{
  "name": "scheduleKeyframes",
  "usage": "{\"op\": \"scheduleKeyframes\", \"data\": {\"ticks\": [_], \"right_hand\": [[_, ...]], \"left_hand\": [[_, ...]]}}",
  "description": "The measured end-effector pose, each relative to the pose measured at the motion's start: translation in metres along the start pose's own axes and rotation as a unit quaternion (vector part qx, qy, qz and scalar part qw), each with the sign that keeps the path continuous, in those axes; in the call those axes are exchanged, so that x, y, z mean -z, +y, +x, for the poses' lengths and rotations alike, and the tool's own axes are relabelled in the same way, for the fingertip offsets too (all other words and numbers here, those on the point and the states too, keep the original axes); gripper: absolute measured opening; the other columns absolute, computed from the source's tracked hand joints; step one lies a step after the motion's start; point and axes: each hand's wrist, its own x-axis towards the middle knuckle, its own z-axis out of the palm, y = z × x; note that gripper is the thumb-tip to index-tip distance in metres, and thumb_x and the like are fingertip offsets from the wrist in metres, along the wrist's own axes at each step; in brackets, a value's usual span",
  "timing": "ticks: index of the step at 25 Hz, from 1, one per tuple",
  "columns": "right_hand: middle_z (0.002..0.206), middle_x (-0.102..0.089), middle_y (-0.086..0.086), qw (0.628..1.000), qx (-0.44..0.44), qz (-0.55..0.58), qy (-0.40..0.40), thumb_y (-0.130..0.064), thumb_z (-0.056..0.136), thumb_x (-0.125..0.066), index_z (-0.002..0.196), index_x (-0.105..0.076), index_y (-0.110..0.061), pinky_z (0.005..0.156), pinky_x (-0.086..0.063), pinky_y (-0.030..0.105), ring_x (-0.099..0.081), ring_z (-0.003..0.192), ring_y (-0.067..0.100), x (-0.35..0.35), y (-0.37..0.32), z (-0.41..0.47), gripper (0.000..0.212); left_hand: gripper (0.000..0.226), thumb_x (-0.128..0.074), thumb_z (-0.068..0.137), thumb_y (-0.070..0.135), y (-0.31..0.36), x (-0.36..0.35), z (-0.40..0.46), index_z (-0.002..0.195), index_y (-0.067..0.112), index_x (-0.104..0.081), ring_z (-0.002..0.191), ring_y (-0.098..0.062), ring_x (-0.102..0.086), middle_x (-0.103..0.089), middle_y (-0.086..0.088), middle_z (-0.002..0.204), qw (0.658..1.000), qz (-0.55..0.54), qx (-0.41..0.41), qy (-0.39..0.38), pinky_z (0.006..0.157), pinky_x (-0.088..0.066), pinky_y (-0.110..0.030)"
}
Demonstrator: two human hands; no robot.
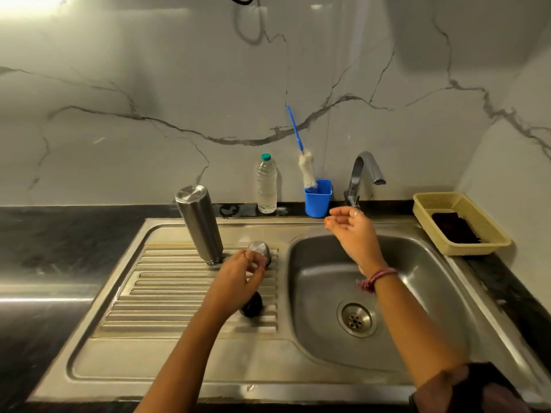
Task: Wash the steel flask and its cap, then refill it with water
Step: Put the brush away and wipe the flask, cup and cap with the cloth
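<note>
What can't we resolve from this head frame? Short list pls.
- Steel cap: head view; left hand covers its near side, so contact or grip is unclear.
- Black round part on the drainboard: half hidden under the left wrist; identity unclear.
- Flask mouth: stands inverted, interior unseen.
- Tap lever: behind the right hand.
- Dark item in the beige basket: too dark to identify.

Flask (199, 223) on drainboard (167, 296), left of basin (423, 293).
</note>
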Motion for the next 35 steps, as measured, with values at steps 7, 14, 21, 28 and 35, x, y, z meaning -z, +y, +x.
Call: {"op": "scheduleKeyframes", "data": {"ticks": [7, 14, 21, 28, 35], "right_hand": [[0.095, -0.068, -0.001, 0.999, -0.034, 0.030, 0.010, -0.013, 0.088, -0.064, 0.100, -0.059, -0.024, 0.089, -0.054, 0.036, -0.066, 0.092, 0.014, -0.029, 0.020, -0.027, 0.016], [0.094, -0.069, 0.001, 0.999, -0.038, 0.036, 0.014, -0.012, 0.089, -0.063, 0.101, -0.059, -0.023, 0.090, -0.054, 0.037, -0.066, 0.092, 0.015, -0.041, 0.025, -0.020, 0.016], [0.091, -0.069, 0.000, 0.997, -0.069, 0.032, 0.016, -0.011, 0.089, -0.062, 0.105, -0.060, -0.017, 0.088, -0.055, 0.037, -0.066, 0.090, 0.014, -0.048, 0.039, -0.011, 0.017], [0.089, -0.069, -0.002, 0.996, -0.085, 0.016, 0.021, -0.011, 0.089, -0.061, 0.103, -0.061, -0.017, 0.087, -0.055, 0.036, -0.067, 0.088, 0.013, -0.047, 0.052, -0.010, 0.015], [0.090, -0.070, 0.001, 0.994, -0.103, 0.032, 0.034, -0.011, 0.089, -0.062, 0.099, -0.062, -0.018, 0.086, -0.056, 0.039, -0.068, 0.087, 0.014, -0.039, 0.063, -0.022, 0.012]], "left_hand": [[0.020, -0.060, 0.096, 0.021, -0.009, 0.068, 0.023, 0.115, 0.016, -0.065, 0.084, -0.005, -0.057, -0.054, 0.007, 0.108, 0.995, 0.086, -0.034, 0.045, 0.084, -0.049, -0.024], [0.031, -0.058, 0.096, 0.021, -0.029, 0.105, 0.057, 0.125, 0.010, -0.061, 0.118, -0.033, -0.047, -0.052, -0.015, 0.130, 0.982, 0.162, -0.011, 0.097, 0.099, -0.040, -0.040], [0.087, -0.068, 0.085, 0.052, -0.049, 0.115, 0.107, 0.147, 0.003, -0.034, 0.131, -0.038, -0.034, -0.035, -0.020, 0.144, 0.970, 0.197, 0.097, 0.102, 0.110, -0.033, -0.046], [0.101, -0.086, 0.070, 0.034, -0.067, 0.104, 0.115, 0.149, 0.010, -0.028, 0.130, -0.035, -0.041, -0.034, -0.016, 0.143, 0.980, 0.031, 0.181, 0.081, 0.110, -0.037, -0.043], [0.105, -0.093, 0.060, 0.024, -0.044, 0.105, 0.113, 0.146, 0.008, -0.035, 0.128, -0.029, -0.048, -0.049, -0.014, 0.141, 0.975, -0.046, 0.120, 0.182, 0.104, -0.041, -0.033]]}}
